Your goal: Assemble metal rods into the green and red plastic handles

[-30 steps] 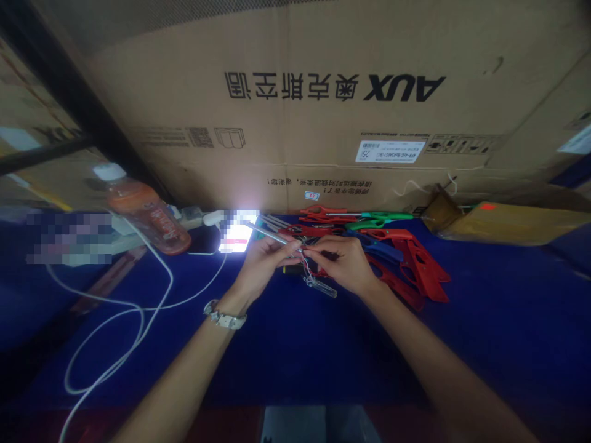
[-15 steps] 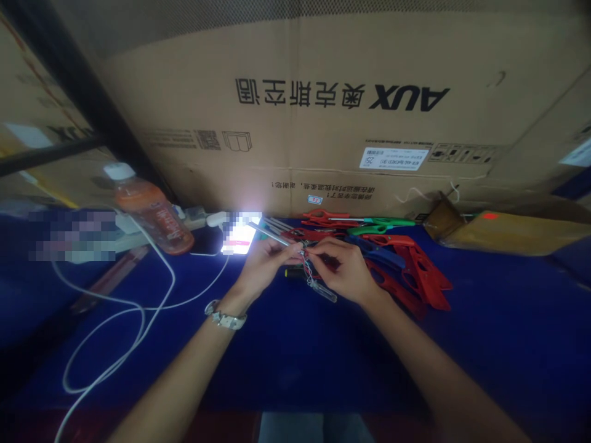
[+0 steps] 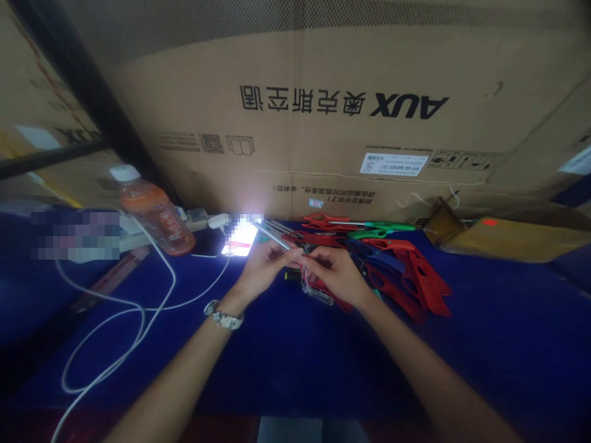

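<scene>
A thin silver metal rod [image 3: 276,235] slants up and left out of my left hand [image 3: 261,271], whose thumb and fingers are closed on its near end. My right hand [image 3: 339,274] meets the left at that end, its thumb and forefinger pinched together. What they pinch is too small and hidden to make out. Thin light wires [image 3: 305,280] dangle below the fingertips. A clear plastic piece [image 3: 321,297] lies just under the right hand, with a black and yellow handle [image 3: 292,276] beside it.
Red plastic shells [image 3: 429,280], a blue one [image 3: 388,257] and a green one [image 3: 390,227] are heaped to the right. A lit phone [image 3: 240,237], a drink bottle [image 3: 157,212] and looped white cable [image 3: 173,271] are left. Cardboard [image 3: 300,135] stands behind; a yellowish package [image 3: 517,237] is far right.
My right hand has shifted slightly, its thumb now pressing closer to the left fingertips. The hanging wires have swung a little left. A red piece now shows beneath the right hand.
</scene>
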### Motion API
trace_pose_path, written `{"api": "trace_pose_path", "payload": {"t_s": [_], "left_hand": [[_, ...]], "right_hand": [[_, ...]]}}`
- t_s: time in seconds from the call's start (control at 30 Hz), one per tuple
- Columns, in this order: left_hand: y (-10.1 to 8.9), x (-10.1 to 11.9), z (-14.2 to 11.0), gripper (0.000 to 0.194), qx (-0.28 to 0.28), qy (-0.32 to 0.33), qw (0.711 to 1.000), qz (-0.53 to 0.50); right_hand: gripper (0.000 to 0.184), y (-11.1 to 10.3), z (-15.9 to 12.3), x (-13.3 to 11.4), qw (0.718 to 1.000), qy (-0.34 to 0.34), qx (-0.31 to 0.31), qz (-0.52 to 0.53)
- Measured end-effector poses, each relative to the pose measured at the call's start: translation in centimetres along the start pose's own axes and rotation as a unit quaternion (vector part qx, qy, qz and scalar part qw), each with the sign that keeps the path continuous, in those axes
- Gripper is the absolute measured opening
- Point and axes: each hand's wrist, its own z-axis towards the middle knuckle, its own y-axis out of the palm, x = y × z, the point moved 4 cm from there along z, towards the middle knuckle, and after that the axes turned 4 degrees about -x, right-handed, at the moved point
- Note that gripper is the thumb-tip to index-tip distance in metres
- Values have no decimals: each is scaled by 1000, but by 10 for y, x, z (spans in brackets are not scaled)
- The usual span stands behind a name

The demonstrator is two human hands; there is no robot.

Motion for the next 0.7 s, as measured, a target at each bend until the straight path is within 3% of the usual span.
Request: {"api": "trace_pose_path", "payload": {"t_s": [0.27,0.47,0.7], "left_hand": [[6,-10,-5,25,-6,-86,989,-118],[4,-9,-3,25,-25,-80,996,-9],[1,-9,1,26,33,-27,997,61]], "right_hand": [[33,-7,3,1,999,-31,27,-19],[34,-11,4,1,999,-23,-9,-41],[27,-21,11,-3,992,-28,-41,-112]]}}
